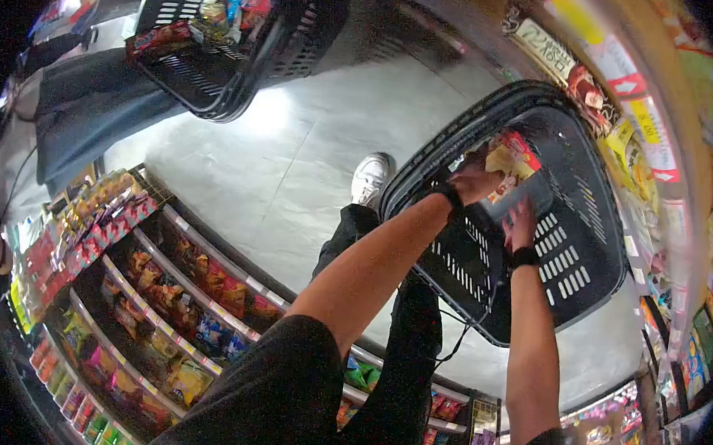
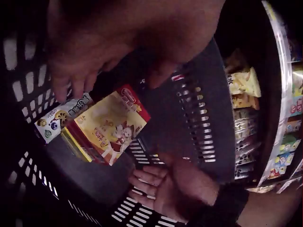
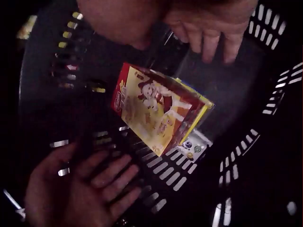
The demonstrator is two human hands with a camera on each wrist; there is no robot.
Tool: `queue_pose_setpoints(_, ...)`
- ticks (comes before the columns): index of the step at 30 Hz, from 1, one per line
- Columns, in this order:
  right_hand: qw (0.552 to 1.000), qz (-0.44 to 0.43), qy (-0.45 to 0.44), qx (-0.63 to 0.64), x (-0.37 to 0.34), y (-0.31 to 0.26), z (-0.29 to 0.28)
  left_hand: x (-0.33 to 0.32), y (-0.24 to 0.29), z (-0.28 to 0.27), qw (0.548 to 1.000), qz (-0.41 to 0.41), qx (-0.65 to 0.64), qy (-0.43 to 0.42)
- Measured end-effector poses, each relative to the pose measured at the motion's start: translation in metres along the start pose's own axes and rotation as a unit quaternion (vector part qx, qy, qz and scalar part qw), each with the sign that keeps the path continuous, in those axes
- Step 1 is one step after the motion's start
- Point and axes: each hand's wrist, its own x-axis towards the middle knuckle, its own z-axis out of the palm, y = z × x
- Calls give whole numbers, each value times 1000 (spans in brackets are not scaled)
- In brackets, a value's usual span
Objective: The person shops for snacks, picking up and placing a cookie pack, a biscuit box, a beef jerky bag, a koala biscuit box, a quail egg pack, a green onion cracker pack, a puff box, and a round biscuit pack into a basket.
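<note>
Both hands reach down into a black plastic shopping basket [image 1: 597,264]. My left hand [image 1: 476,184], with a dark band at the wrist, is over a yellow and red snack pack [image 1: 514,161] with a cartoon figure on it. In the left wrist view its loose fingers hang above a white packet [image 2: 54,124] with cookie pictures, beside the yellow and red pack. My right hand [image 1: 522,226] is lower in the basket, fingers spread, nothing in its grasp. The yellow and red pack stands tilted against several thinner packs between the two hands.
Another black basket [image 1: 205,88] with snack bags hangs by a person in grey trousers [image 1: 99,114] at the upper left. Shelves of snack bags [image 1: 203,282] line the lower left; shelves with price tags [image 1: 652,131] curve along the right. A white shoe [image 1: 371,179] is on the grey floor.
</note>
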Motion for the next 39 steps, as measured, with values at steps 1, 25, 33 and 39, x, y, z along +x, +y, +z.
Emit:
queue_pose_setpoints(1, 1000, -10, 0, -5, 4, -12, -2, 2, -8, 9, 999, -24, -42, -13)
queue_pose_setpoints(25, 998, 43, 36, 39, -492, -32, -209, -496, 305, -182, 951, -82, -182, 235)
queue_pose_setpoints(33, 994, 43, 57, 84, -522, 49, -264, -511, 329, -174, 959, -76, -172, 214)
queue_pose_setpoints(39, 979, 83, 118, 140, -540, 72, -244, -524, 334, -156, 971, -65, -121, 196)
